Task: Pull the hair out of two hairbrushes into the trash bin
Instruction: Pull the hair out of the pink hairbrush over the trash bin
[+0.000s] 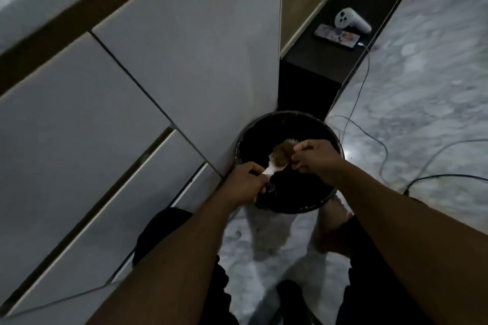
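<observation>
Hairbrush [280, 156] over the trash bin [298, 209]
The bin stood on the floor [422, 87] beside the cabinet [184, 60]; behind it, a phone [336, 35] lay on a shelf [317, 63].

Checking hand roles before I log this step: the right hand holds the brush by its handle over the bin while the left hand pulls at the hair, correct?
Not quite, the hands are swapped. In the head view the left hand holds the hairbrush by its handle over the trash bin, while the right hand pulls at the hair.
</observation>
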### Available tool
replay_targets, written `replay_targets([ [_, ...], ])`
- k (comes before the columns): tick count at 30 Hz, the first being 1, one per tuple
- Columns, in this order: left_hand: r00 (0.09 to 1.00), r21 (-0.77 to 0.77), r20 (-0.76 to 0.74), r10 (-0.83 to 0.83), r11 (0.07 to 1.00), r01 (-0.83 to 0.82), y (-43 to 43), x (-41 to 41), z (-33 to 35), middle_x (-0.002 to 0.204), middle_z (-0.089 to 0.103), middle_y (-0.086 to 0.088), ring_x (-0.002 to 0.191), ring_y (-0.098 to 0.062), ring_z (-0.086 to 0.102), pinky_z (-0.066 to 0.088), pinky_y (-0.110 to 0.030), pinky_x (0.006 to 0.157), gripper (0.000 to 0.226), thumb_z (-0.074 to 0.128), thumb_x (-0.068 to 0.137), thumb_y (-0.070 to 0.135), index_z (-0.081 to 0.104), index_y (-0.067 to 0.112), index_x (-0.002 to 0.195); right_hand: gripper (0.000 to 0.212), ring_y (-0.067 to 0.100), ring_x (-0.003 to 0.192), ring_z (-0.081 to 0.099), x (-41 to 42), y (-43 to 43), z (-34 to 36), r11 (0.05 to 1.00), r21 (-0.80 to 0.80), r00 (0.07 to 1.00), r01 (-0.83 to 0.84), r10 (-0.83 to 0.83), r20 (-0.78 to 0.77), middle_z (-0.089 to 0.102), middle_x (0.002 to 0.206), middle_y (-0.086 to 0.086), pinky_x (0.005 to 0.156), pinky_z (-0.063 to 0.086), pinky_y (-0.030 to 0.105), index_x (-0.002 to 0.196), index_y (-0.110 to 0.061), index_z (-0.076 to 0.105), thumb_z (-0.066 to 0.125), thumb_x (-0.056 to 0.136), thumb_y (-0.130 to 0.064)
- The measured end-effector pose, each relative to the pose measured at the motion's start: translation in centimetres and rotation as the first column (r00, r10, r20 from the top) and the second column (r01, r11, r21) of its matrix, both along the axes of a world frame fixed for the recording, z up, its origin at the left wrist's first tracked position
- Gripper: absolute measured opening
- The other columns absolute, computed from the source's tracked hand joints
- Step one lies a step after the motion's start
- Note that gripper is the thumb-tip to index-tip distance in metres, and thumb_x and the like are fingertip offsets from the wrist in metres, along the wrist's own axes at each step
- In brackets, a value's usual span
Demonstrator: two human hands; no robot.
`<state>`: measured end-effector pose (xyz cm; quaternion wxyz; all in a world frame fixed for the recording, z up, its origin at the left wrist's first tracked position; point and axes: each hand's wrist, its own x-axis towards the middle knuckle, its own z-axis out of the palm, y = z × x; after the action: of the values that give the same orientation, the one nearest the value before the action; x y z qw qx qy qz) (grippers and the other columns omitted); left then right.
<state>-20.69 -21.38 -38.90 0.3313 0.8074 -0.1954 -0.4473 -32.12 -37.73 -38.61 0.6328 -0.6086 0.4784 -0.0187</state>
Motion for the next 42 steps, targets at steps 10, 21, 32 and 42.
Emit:
replay_targets([
  [10, 0.997, 0.051, 0.013, -0.082, 0.995, 0.081, 1.4, 1.8, -6.6, 0.073, 0.063, -0.001, 0.054, -0.009, 0.051, 0.041, -0.020, 0.049, 0.008, 0.066, 0.095, 0.024, 0.064, 0.017, 0.092, 0.016, 0.016, 0.058, 0.061, 1.6, 0.1, -8.6, 0.994, 0.034, 0.986, -0.104, 0.108, -0.130, 0.061, 0.070, 0.009, 0.064, 0.054, 0.032, 0.075, -0.010, 0.063, 0.065, 0.090, -0.005],
  [21, 0.989, 0.060, 0.147, -0.032, 0.998, 0.023, 0.5, 1.5, -8.3, 0.071, 0.059, 0.002, 0.058, -0.011, 0.053, 0.035, -0.010, 0.040, 0.009, 0.063, 0.095, 0.025, 0.063, 0.017, 0.098, 0.016, 0.017, 0.068, 0.056, 2.0, -0.4, -9.4, 0.984, 0.174, 0.999, 0.043, -0.036, -0.041, 0.063, 0.088, 0.011, 0.067, 0.052, 0.033, 0.095, -0.011, 0.075, 0.059, 0.095, -0.011],
  [32, 0.983, -0.069, 0.181, 0.038, 0.997, -0.026, 0.2, 0.8, -8.7, 0.071, 0.055, 0.007, 0.062, -0.009, 0.050, 0.037, -0.025, 0.055, 0.007, 0.066, 0.093, 0.023, 0.061, 0.022, 0.098, 0.008, 0.023, 0.077, 0.075, 3.0, 0.5, -10.5, 0.978, -0.186, 0.994, 0.092, -0.101, -0.037, 0.073, 0.087, 0.009, 0.068, 0.064, 0.036, 0.087, -0.012, 0.071, 0.079, 0.084, -0.010],
  [42, 0.977, -0.038, 0.212, 0.030, 0.999, -0.022, 0.4, 0.8, -9.2, 0.075, 0.053, 0.011, 0.068, -0.012, 0.052, 0.045, -0.029, 0.063, 0.009, 0.065, 0.094, 0.028, 0.059, 0.024, 0.100, 0.023, 0.015, 0.056, 0.055, 2.8, 0.0, -9.4, 0.993, -0.056, 0.990, 0.108, -0.113, -0.088, 0.061, 0.062, 0.003, 0.055, 0.047, 0.029, 0.080, -0.017, 0.074, 0.056, 0.094, -0.021],
])
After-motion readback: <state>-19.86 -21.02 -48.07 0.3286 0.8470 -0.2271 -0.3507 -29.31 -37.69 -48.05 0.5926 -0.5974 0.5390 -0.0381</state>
